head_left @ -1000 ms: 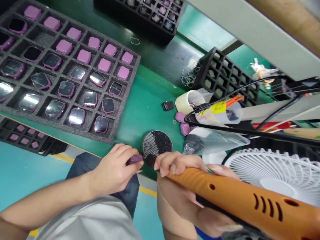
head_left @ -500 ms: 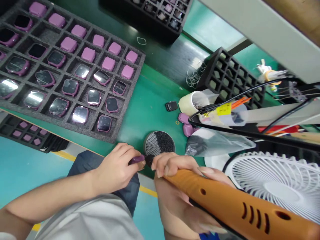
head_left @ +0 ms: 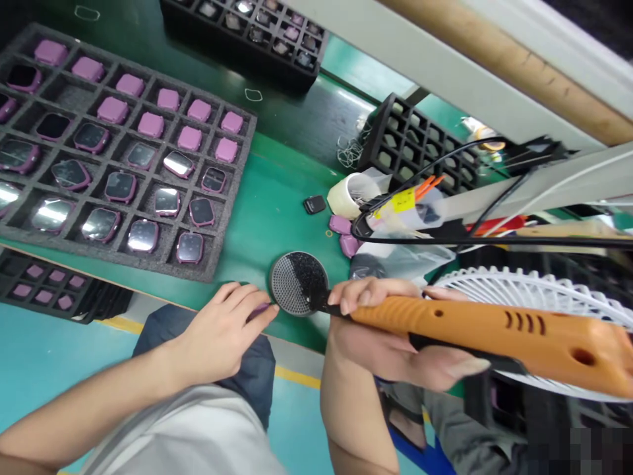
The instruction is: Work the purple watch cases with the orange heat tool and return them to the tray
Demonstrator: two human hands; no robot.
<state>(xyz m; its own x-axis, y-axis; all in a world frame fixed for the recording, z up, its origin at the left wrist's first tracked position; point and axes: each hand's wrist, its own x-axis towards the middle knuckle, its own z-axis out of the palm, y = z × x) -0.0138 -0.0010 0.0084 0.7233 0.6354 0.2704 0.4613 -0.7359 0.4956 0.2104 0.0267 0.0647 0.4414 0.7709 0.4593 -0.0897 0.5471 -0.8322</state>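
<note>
An orange electric screwdriver (head_left: 475, 323) with a black tip end lies in the grip of my right hand (head_left: 380, 323), fingers wrapped round its front. Its tip is over a round metal dish (head_left: 284, 284) with a perforated surface. Tiny black pieces (head_left: 312, 274), probably screws, cover the dish's right half. My left hand (head_left: 227, 330) is closed on a purple watch case (head_left: 258, 311), mostly hidden by the fingers, just left of the dish at the table's edge. Left of that stands a grey foam tray (head_left: 195, 270) holding purple watches (head_left: 190, 247), some face up and some back up.
A white cup (head_left: 341, 198), loose purple cases (head_left: 349, 245) and a black watch-shaped piece (head_left: 314, 204) sit behind the dish. A black cable (head_left: 494, 241) crosses above a plastic bag. A white fan (head_left: 475, 287) stands close right. More compartment trays (head_left: 297, 78) are at the back.
The screwdriver's tip has moved right, away from the watch case and over the dish's black pieces; its body has swung more level. My left hand keeps the case. The camera view has shifted.
</note>
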